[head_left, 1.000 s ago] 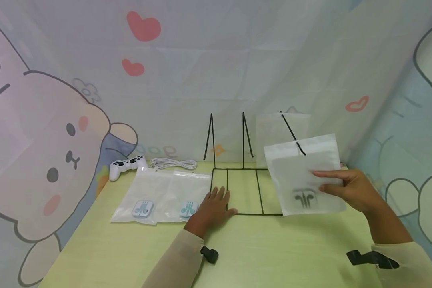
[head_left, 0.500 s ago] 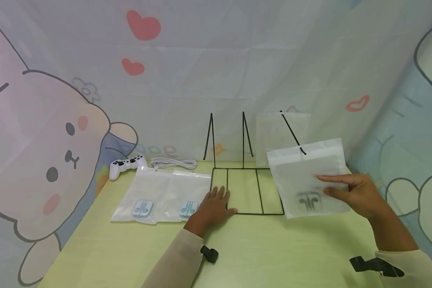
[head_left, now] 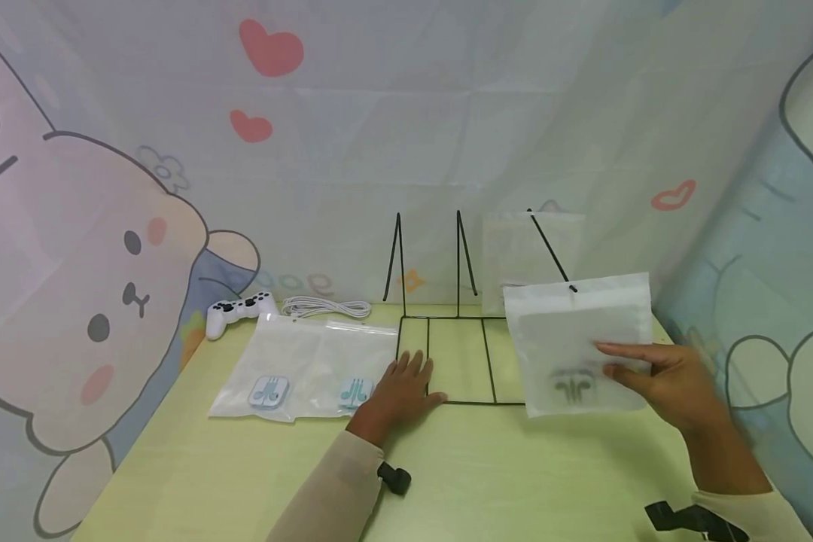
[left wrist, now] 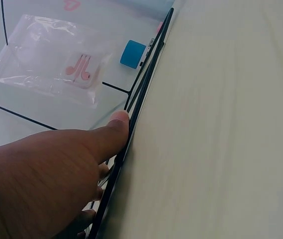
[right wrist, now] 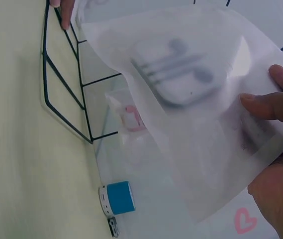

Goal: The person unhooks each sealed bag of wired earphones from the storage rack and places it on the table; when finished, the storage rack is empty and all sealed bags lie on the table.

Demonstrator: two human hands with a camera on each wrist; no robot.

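Note:
My right hand (head_left: 684, 391) pinches a frosted zip bag (head_left: 576, 324) by its right side, thumb in front. Through the film shows a square case of earphones (right wrist: 181, 72). The bag's top band meets the tip of the right rod (head_left: 549, 248) of a black wire display rack (head_left: 489, 361). Further back on that rod hangs another bag (left wrist: 37, 55), with pink earphones (left wrist: 81, 69) in the left wrist view. My left hand (head_left: 398, 395) rests with fingers spread on the rack's left base, its thumb against the front wire.
Left of the rack lie clear bags (head_left: 298, 354) with two earphone cases inside. Behind them are a white game controller (head_left: 240, 310) and a coiled white cable (head_left: 325, 307). A blue speaker (right wrist: 120, 197) stands beyond the rack's right end. Two other rods (head_left: 458, 263) bear no bag.
My right hand has lowered the bag and levelled it, so its top edge now sits around the rod's tip rather than above it. The left hand has stayed still.

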